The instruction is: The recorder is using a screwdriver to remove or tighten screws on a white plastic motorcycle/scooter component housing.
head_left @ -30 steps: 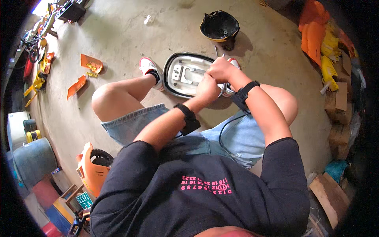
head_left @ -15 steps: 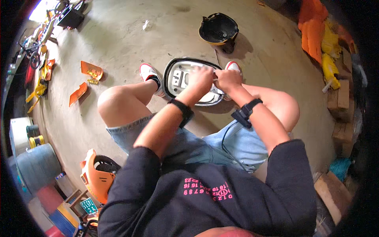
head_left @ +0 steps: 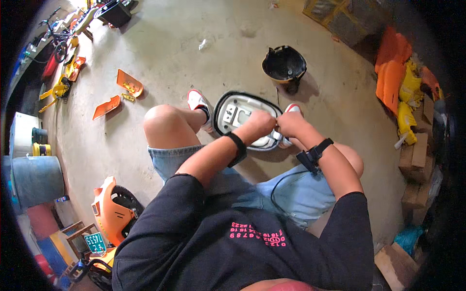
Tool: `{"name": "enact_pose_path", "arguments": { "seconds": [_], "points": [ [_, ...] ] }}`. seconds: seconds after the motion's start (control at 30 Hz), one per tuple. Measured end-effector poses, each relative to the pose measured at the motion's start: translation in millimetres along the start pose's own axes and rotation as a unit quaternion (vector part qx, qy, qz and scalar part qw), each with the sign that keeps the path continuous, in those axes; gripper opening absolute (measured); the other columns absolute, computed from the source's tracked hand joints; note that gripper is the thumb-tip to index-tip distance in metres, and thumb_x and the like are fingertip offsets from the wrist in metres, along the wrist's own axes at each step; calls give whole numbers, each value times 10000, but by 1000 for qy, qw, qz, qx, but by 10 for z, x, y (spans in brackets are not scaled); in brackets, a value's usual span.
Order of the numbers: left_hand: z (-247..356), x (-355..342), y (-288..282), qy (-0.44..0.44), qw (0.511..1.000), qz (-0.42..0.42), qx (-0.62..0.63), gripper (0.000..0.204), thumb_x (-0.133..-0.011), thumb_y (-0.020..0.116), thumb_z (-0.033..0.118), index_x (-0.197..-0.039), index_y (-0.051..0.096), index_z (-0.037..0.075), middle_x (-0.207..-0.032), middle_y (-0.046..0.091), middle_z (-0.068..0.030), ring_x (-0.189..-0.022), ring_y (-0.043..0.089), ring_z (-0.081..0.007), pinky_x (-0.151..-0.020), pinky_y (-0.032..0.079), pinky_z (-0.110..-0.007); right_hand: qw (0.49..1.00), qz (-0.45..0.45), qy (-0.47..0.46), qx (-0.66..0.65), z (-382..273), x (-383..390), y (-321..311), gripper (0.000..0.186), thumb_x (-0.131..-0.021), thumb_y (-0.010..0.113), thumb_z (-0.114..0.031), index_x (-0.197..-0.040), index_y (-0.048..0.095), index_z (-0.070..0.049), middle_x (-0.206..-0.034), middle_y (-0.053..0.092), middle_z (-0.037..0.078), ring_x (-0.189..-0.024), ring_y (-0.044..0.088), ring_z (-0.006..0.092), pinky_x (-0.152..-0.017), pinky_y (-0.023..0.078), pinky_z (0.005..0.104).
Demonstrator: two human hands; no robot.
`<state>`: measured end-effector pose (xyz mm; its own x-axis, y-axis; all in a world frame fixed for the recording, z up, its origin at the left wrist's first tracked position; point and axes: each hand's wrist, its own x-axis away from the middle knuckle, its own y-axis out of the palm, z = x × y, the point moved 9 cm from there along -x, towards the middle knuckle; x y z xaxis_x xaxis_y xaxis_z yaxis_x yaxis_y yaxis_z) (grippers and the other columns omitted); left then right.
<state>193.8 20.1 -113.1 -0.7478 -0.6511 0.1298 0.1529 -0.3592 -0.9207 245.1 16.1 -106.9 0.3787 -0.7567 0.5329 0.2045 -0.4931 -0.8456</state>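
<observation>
A white oval plastic panel with a black rim (head_left: 235, 112) lies on the concrete floor between my two white-and-red shoes. My left hand (head_left: 258, 123) is closed into a fist over the panel's right part. My right hand (head_left: 290, 124) is also closed, right next to the left one, at the panel's right edge. The fists hide what the fingers grip; something small seems held between them. Both wrists wear black bands, and a black cable runs from the right one over my denim shorts.
A black round helmet-like shell (head_left: 284, 64) sits on the floor beyond the panel. Orange plastic panels (head_left: 129, 82) lie to the left; orange and yellow parts (head_left: 399, 82) and cardboard boxes are stacked at right. An orange scooter body part (head_left: 110, 213) and a grey bin (head_left: 37, 179) stand lower left.
The view has shifted so that the panel sits lower in the picture. My two hands have drawn together over the panel's right edge and stay closed.
</observation>
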Motion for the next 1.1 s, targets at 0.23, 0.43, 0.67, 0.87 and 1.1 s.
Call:
{"name": "enact_pose_path", "arguments": {
  "seconds": [0.23, 0.43, 0.67, 0.87, 1.1],
  "points": [
    [13, -24, 34, -13, 997, -73, 22, 166, -764, 545, 165, -785, 691, 88, -817, 676, -153, -780, 663, -322, -687, 528, -436, 992, -86, -60, -74, -25, -24, 41, 316, -787, 580, -326, -850, 684, -35, -849, 661, 206, -781, 637, 368, -717, 497, 462],
    [59, -35, 100, 7, 994, -97, 39, 171, -736, 565, 157, -818, 697, 84, -862, 680, -149, -796, 666, -321, -682, 526, -434, 977, -71, -39, -198, 20, -45, 146, 253, -724, 599, -190, -858, 668, 13, -869, 643, 249, -827, 624, 396, -744, 484, 450],
    [10, -199, -11, 66, 993, -93, -41, 155, -751, 584, 183, -821, 709, 125, -851, 686, -123, -797, 670, -297, -677, 527, -413, 956, 12, 7, -293, 123, -95, 114, 253, -731, 594, -167, -896, 651, 17, -874, 633, 269, -828, 627, 397, -718, 481, 443],
    [-30, -230, -280, 82, 994, -38, -67, 153, -750, 578, 202, -784, 714, 138, -832, 689, -99, -789, 671, -286, -666, 528, -404, 951, 128, 78, -271, 187, -56, -78, 301, -730, 614, -183, -980, 642, -19, -922, 643, 241, -890, 620, 382, -774, 487, 443],
    [-154, -50, -208, -27, 999, 14, -38, 183, -787, 562, 235, -757, 712, 134, -824, 694, -99, -786, 678, -269, -684, 532, -388, 984, 14, 6, -176, 19, -48, -45, 350, -852, 537, -341, -1101, 579, -99, -992, 636, 220, -925, 602, 391, -771, 478, 457]
  ]
}}
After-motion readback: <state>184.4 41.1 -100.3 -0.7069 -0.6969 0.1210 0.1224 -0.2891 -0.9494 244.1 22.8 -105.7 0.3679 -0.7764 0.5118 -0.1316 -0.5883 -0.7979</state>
